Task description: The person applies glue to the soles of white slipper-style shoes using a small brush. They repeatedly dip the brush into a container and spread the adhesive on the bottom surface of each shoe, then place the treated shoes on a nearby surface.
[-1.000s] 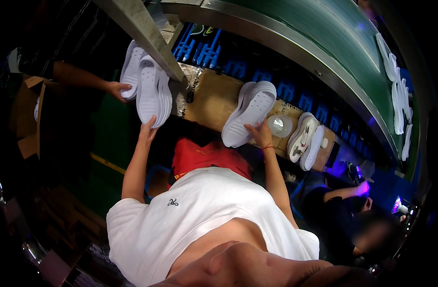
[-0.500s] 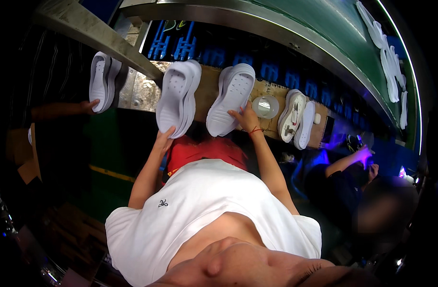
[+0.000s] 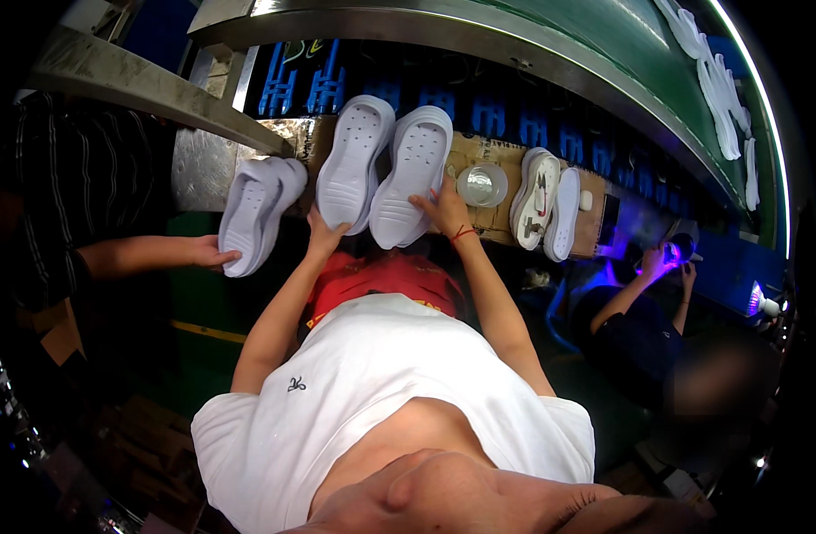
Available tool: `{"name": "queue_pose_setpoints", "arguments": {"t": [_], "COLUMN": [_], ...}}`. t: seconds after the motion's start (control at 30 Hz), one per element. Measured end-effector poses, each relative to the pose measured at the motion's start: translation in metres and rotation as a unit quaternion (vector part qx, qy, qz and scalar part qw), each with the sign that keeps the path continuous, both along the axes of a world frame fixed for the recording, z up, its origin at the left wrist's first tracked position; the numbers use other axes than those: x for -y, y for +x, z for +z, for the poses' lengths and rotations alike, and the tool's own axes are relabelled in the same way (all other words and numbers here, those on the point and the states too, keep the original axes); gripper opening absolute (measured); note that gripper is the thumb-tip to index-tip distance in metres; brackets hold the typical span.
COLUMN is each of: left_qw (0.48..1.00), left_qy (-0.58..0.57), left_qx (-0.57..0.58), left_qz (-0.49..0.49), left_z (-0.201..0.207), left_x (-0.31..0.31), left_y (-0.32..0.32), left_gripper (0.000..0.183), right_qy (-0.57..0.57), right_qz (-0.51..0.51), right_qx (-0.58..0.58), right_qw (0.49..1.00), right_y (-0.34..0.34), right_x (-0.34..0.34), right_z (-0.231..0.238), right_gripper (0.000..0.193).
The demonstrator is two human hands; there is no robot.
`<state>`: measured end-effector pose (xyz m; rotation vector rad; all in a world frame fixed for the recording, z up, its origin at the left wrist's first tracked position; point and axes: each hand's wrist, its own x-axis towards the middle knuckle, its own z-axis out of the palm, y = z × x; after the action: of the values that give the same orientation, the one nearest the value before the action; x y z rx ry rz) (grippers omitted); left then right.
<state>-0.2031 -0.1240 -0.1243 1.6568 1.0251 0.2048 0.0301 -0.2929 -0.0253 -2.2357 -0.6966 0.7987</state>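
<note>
Two stacks of white shoe soles stand side by side before me, their hollow inner sides with small holes facing me. My left hand [image 3: 326, 233] grips the lower end of the left stack of soles [image 3: 355, 160]. On the right stack of soles [image 3: 414, 173], my right hand [image 3: 445, 210] is closed round the lower right edge, thumb on the inner face. The upper ends of the two stacks nearly touch. To the left, a co-worker's hand [image 3: 214, 254] holds another stack of soles [image 3: 250, 214] close to mine.
On the cardboard-covered bench [image 3: 490, 218] stand a clear round bowl [image 3: 482, 185], two more soles [image 3: 548, 200] and a small white block [image 3: 586, 200]. Blue clamps [image 3: 488, 116] line the back under a metal-edged green conveyor [image 3: 586, 36]. At right, another person works under violet light.
My left hand has brought its stack rightward and up, beside the right stack, which moved slightly left. The co-worker's soles have come right and down, nearer to me.
</note>
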Motion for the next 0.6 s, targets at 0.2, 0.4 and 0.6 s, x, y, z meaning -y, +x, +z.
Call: {"name": "queue_pose_setpoints", "arguments": {"t": [0.2, 0.4, 0.6], "left_qw": [0.99, 0.974, 0.933], "left_qy": [-0.136, -0.007, 0.173], "left_qx": [0.03, -0.105, -0.139], "left_qz": [-0.029, -0.202, -0.284], "left_z": [0.058, 0.109, 0.157], "left_x": [-0.008, -0.013, -0.012], "left_y": [0.008, -0.022, -0.004], "left_gripper": [0.082, 0.06, 0.049], "right_qy": [-0.009, 0.002, 0.018], "right_qz": [-0.002, -0.013, -0.025], "right_qx": [0.019, 0.033, 0.043], "right_qw": [1.0, 0.999, 0.999], "right_y": [0.001, -0.004, -0.006], "right_x": [-0.001, -0.002, 0.0], "right_z": [-0.003, 0.004, 0.003], "right_gripper": [0.086, 0.085, 0.086]}}
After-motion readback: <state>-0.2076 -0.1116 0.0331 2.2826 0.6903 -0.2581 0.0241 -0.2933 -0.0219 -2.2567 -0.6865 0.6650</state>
